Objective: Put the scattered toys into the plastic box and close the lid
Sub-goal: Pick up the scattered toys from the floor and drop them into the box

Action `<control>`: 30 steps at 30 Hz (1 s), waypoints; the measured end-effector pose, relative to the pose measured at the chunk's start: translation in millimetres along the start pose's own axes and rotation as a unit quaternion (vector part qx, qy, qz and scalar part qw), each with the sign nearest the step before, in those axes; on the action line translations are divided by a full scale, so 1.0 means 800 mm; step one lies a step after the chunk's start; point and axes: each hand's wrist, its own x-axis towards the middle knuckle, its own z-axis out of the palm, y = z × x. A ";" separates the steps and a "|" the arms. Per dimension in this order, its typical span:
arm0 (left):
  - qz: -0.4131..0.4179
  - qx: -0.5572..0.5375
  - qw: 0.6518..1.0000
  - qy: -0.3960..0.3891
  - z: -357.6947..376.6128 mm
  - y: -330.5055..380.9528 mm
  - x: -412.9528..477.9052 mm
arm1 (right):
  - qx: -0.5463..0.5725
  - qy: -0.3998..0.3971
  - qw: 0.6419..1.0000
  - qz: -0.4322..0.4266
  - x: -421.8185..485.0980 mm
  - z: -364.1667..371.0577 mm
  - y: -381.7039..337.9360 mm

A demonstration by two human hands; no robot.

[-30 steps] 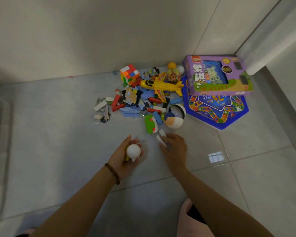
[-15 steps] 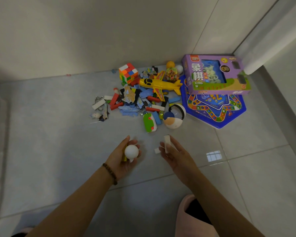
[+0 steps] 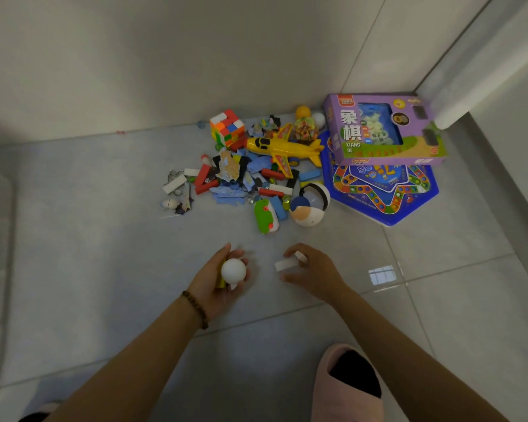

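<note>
Curled round a smooth white plastic ball point(image 3: 233, 270), the left hand point(image 3: 212, 289) cradles it while the right hand point(image 3: 316, 277) pinches small white rectangular blocks point(image 3: 285, 265) above the grey tiled floor point(image 3: 104, 254), the colourful heap of mixed toys point(image 3: 241, 184) beyond seemingly yet to be boxed, no plastic box plainly in view.

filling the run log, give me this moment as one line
left hand: holds white ball | right hand: pinches white blocks | toy pile: on floor

Both arms are reaching forward, side by side; left hand point(image 3: 223, 283) is lying palm up, fingers curling round a ball point(image 3: 233, 270), bracelet point(image 3: 195, 309) circling its wrist; right hand point(image 3: 316, 274), knuckles up, is pinching a block point(image 3: 285, 265) at its fingertips.
</note>
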 end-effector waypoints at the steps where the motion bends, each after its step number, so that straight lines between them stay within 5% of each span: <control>1: -0.001 0.001 1.000 0.000 0.001 0.000 0.000 | -0.019 0.007 1.000 0.007 0.003 0.003 0.004; 4: -0.002 0.000 1.000 0.003 0.000 0.001 -0.001 | -0.028 0.040 0.998 0.040 0.006 0.010 0.006; 7: 0.003 -0.004 1.000 0.007 0.000 0.005 -0.002 | 0.149 0.082 0.983 0.071 -0.001 0.009 -0.016; 11: 0.028 0.028 0.999 0.022 0.003 0.014 -0.003 | 0.448 0.054 0.880 0.149 0.001 -0.005 -0.062; 15: 0.061 0.048 0.996 0.035 0.017 0.033 -0.004 | 0.593 0.008 0.793 0.137 0.023 -0.028 -0.101; 21: 0.085 0.032 0.995 0.028 0.027 0.056 0.003 | 0.548 -0.041 0.832 0.074 0.072 -0.055 -0.121; 27: 0.071 0.023 0.996 0.043 0.018 0.063 0.016 | 0.277 0.060 0.956 0.068 0.099 -0.045 -0.097; 30: 0.066 0.018 0.997 0.048 0.013 0.064 0.021 | 0.110 0.101 0.989 0.015 0.107 -0.038 -0.075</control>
